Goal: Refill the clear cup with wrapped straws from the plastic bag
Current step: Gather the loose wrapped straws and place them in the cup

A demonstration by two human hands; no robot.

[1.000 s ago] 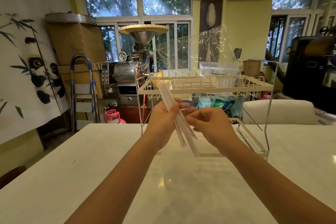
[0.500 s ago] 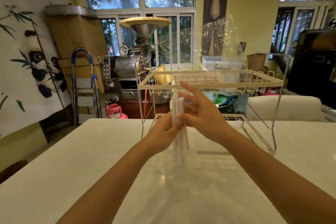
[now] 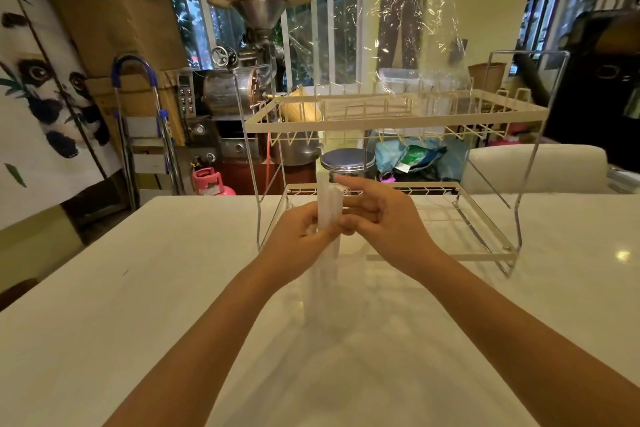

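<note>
A small bundle of white wrapped straws (image 3: 329,210) stands upright, its lower ends inside the clear cup (image 3: 334,291) on the white table. My left hand (image 3: 298,240) grips the bundle just above the cup's rim. My right hand (image 3: 380,218) touches the straws from the right with thumb and fingertips, its other fingers spread. The clear plastic bag (image 3: 420,33) stands crumpled on the top shelf of the wire rack, behind and above my hands.
A cream two-tier wire rack (image 3: 398,116) stands on the table (image 3: 138,288) just behind the cup. A jar with a metal lid (image 3: 347,160) shows behind the lower shelf. A white chair back (image 3: 535,166) is at the far right.
The straws went from slanted in both hands to upright, then down into the cup. Both hands dropped with them. The camera tilted down and closer to the table.
</note>
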